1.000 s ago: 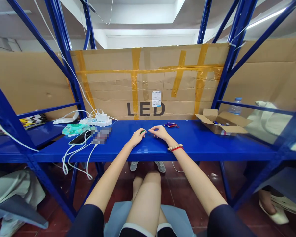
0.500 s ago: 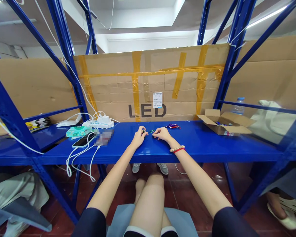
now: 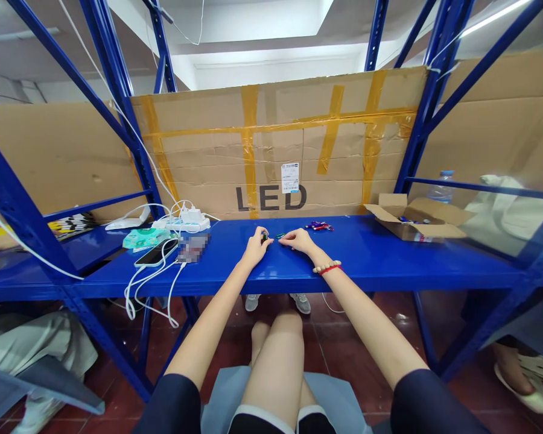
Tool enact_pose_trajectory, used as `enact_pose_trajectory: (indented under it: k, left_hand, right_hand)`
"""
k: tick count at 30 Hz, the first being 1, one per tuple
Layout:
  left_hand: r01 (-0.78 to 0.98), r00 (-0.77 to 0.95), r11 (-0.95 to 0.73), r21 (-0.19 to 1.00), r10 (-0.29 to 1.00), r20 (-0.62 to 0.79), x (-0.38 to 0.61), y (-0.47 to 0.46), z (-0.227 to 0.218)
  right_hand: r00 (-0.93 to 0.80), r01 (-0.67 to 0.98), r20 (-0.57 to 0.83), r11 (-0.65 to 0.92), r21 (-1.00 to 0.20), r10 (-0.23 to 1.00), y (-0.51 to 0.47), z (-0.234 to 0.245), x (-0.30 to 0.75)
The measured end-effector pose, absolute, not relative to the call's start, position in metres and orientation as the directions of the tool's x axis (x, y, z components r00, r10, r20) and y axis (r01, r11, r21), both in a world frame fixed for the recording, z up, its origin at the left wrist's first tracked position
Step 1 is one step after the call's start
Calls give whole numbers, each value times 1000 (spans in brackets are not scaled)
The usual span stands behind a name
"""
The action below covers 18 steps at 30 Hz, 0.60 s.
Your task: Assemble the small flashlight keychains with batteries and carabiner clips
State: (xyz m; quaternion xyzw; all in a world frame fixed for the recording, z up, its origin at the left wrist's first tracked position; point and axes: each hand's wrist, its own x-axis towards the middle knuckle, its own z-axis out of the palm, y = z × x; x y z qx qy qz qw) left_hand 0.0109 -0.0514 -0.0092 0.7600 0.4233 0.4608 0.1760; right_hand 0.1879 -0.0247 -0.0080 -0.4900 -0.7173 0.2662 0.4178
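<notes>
My left hand (image 3: 256, 247) is above the blue shelf top, its fingers closed round a small dark green piece (image 3: 265, 236) that is mostly hidden. Facing it, my right hand (image 3: 298, 240) has thumb and forefinger pinched together; what lies between them is too small to make out. Between the two hands shows a small shiny green piece (image 3: 280, 235), close to the right fingertips; whether they touch it I cannot tell. Just behind the right hand lies a little pile of shiny red and purple pieces (image 3: 320, 226).
An open cardboard box (image 3: 419, 232) with small dark and blue items stands at the right. To the left are a phone (image 3: 156, 254), a white power strip (image 3: 187, 222), a green packet (image 3: 140, 239) and white cables. A taped cardboard panel (image 3: 276, 144) closes the back. Other people sit at both sides.
The view has shifted slightly. Both hands stay in nearly the same place, with the right fingertips a little closer to the green piece.
</notes>
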Motion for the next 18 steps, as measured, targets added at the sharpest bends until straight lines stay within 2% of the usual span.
enact_pose_trajectory:
  k: [10, 13, 15, 18]
  left_hand:
    - [517, 246, -586, 624, 799, 548, 11, -50, -10]
    - [522, 257, -601, 605, 787, 561, 10, -49, -10]
    - [529, 263, -606, 594, 783, 564, 10, -49, -10]
    - [546, 286, -609, 575, 781, 556, 10, -49, -10]
  right_hand:
    - [-189, 556, 368, 408, -724, 911, -20, -10, 191]
    - [-179, 592, 417, 436, -677, 891, -21, -9, 191]
    - [-185, 572, 485, 495, -654, 854, -23, -8, 189]
    - [-224, 462, 522, 562, -687, 823, -27, -4, 185]
